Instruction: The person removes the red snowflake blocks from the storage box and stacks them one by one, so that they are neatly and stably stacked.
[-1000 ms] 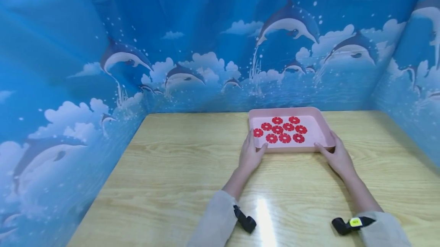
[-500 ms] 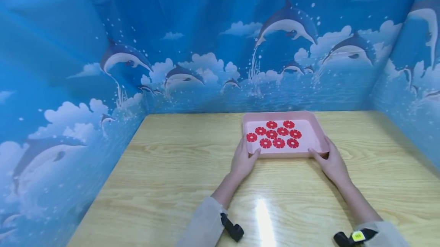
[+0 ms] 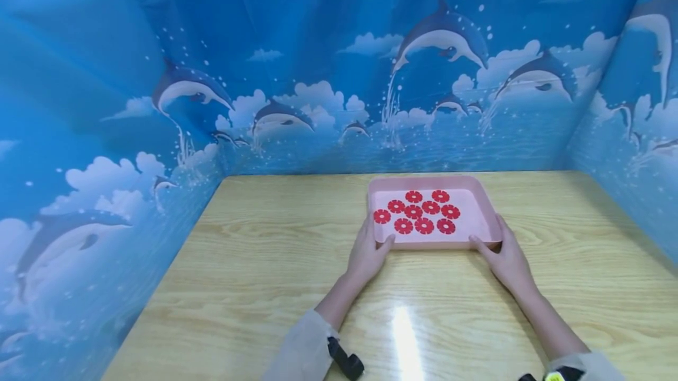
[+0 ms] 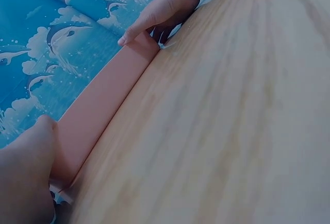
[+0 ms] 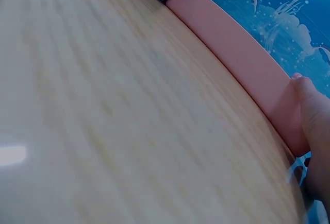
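Holding a pink tray (image 3: 434,245) by its two near corners, a person reaches both arms out over a pale table (image 3: 265,281) with wood lines on it. The tray is a soft, light pink and shaped like a rectangle, with smooth, low walls and round corners. Its floor looks paler than its walls. Ten red notched discs (image 3: 418,211) lie in it. They look like little flowers, with small cuts all around the edge, and they are bunched toward the left side and the middle.

At the right wrist, a black strap has a yellow label (image 3: 554,377). It has dark marks, but they are too small and too cut off to read.

The left hand (image 3: 365,254) has a firm grip on the near left corner, and the right hand (image 3: 508,260) has the same kind of grip on the near right corner. Each thumb is on the near wall, and the other fingers go around the side, partly hidden. So the tray is between the two hands, over the far part of the table, near the blue dolphin sheet (image 3: 318,45). The wrist views show its bottom edge right along the table top, but I cannot tell if it touches.
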`<state>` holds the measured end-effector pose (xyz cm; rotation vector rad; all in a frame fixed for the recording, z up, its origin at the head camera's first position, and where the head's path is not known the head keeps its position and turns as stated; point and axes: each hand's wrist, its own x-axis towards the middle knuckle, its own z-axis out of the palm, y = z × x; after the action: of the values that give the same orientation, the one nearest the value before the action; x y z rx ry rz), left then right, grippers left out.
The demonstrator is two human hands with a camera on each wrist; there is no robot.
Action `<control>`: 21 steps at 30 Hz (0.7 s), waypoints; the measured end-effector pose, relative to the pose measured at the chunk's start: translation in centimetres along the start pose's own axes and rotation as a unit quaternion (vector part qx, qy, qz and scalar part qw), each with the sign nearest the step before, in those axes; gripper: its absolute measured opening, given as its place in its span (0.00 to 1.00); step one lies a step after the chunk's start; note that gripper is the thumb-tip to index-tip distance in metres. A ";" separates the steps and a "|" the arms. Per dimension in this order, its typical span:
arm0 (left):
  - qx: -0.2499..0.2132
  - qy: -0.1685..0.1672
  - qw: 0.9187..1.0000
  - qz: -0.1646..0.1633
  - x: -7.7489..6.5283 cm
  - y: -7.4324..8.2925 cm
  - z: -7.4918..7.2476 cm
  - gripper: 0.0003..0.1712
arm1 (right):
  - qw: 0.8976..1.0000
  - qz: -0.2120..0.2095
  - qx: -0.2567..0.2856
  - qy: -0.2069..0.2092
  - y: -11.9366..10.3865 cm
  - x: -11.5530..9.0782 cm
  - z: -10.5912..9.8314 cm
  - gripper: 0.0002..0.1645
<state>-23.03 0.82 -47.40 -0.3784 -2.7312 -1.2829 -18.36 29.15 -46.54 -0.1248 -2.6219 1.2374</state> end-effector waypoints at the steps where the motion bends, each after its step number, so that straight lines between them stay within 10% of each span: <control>1: -0.001 0.000 1.000 0.002 -0.1 -0.1 -0.1 0.45 | 1.000 0.000 0.000 -0.001 -0.1 -0.1 0.1 0.53; 21: -0.032 0.004 0.999 -0.009 -2.3 -1.0 -1.9 0.45 | 1.000 0.000 -0.007 -0.011 -1.5 -2.3 1.2 0.53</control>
<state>-21.07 -1.65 -47.33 -0.3532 -2.6992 -1.3754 -16.40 26.85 -46.54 -0.1143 -2.6496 1.2278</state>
